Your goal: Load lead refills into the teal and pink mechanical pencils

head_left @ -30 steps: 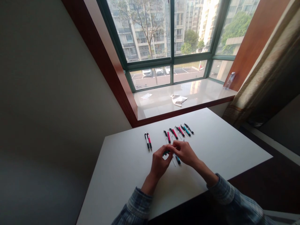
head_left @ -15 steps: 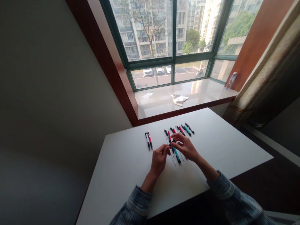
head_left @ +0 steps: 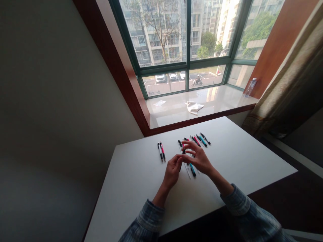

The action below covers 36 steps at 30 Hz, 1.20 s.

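A dark pen (head_left: 183, 151) raised almost upright between both hands, mid-table, higher than a second ago. Left hand (head_left: 173, 171) curled closed around its lower part; right hand (head_left: 198, 158) half open, fingers spread over its top, grip impossible to tell. Just beyond, a fanned row of at least six pens (head_left: 202, 140), the exact count hidden by fingers. Below the right hand, one teal pen (head_left: 193, 170). Farther left, two pens (head_left: 161, 152). All on a white table (head_left: 141, 188). Upper right, one cloth (head_left: 194, 108) and one plastic bottle (head_left: 250, 87) on the windowsill (head_left: 222, 104).
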### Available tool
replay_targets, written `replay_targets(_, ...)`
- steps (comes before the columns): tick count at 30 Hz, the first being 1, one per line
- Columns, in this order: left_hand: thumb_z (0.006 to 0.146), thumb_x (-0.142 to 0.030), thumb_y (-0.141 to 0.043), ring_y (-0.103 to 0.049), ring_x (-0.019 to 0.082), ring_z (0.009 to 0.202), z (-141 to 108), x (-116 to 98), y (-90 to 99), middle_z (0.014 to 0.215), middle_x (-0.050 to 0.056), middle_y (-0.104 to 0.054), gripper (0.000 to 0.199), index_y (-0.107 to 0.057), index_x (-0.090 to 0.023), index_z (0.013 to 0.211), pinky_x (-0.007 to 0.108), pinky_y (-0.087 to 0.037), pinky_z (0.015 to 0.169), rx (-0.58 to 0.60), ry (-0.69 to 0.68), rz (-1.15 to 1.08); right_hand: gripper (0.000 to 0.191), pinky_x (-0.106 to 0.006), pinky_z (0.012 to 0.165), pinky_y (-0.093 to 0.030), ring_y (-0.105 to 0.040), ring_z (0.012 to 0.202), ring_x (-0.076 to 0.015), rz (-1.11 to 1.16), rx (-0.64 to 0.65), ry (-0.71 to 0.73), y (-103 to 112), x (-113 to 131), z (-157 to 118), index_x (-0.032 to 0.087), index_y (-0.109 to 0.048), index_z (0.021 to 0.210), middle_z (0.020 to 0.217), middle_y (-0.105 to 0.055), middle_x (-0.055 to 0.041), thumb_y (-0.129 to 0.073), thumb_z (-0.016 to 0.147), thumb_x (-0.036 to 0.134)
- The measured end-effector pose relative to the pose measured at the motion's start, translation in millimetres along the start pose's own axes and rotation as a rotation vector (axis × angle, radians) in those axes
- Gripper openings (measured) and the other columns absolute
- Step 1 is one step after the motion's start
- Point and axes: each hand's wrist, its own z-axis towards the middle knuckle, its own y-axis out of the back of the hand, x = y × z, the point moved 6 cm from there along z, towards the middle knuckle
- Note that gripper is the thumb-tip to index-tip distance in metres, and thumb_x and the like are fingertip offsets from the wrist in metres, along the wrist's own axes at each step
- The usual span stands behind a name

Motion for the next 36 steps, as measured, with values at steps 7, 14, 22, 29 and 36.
replay_targets(7,0.102,-0.042,-0.055,-0.069,0.025,0.098,0.4,-0.2,-2.4,0.103,0.009,-0.076,0.032,-0.071,-0.016,0.105,0.039,-0.053,0.093,0.016,0.004,-0.06,0.052,-0.05,0.106,-0.05,-0.067,0.108,-0.023,0.023,0.021,0.021,0.4,2.0,-1.5,0.026,-0.059,0.136,0.108,-0.071,-0.0057,-0.074,0.087,0.031)
replay_targets(14,0.102,-0.043,-0.054,-0.067,0.023,0.094,-0.9,-1.3,-0.9,0.099,0.008,-0.075,0.032,-0.072,-0.016,0.104,0.036,-0.051,0.09,-0.002,0.007,-0.044,0.049,-0.049,0.103,-0.052,-0.066,0.11,-0.0236,0.005,0.04,0.054,-3.8,1.7,-3.0,0.027,-0.058,0.138,0.114,-0.07,-0.0068,-0.07,0.091,0.034)
replay_targets(22,0.1,-0.048,-0.055,-0.063,0.021,0.086,-0.3,-0.7,0.4,0.094,0.006,-0.073,0.036,-0.072,-0.016,0.101,0.033,-0.05,0.084,-0.014,0.026,-0.023,0.047,-0.046,0.104,-0.052,-0.064,0.116,-0.0236,-0.028,0.042,0.085,-5.9,3.5,-4.8,0.027,-0.059,0.136,0.119,-0.068,-0.0073,-0.071,0.09,0.032)
replay_targets(29,0.099,-0.053,-0.056,-0.063,0.021,0.085,-0.8,-2.4,-1.9,0.096,0.008,-0.074,0.039,-0.074,-0.018,0.1,0.032,-0.049,0.083,0.006,0.038,-0.061,0.039,-0.046,0.101,-0.054,-0.069,0.102,-0.0211,0.046,0.02,0.063,-3.6,1.8,-4.2,0.025,-0.061,0.13,0.103,-0.071,-0.0046,-0.066,0.092,0.027)
replay_targets(36,0.099,-0.051,-0.057,-0.062,0.02,0.084,-1.5,-5.3,-1.7,0.093,0.007,-0.073,0.037,-0.074,-0.018,0.099,0.031,-0.049,0.082,-0.011,0.042,-0.082,0.041,-0.045,0.098,-0.056,-0.07,0.097,-0.0214,-0.014,-0.035,0.045,-2.1,6.1,-3.2,0.024,-0.066,0.125,0.101,-0.072,-0.0047,-0.076,0.086,0.031)
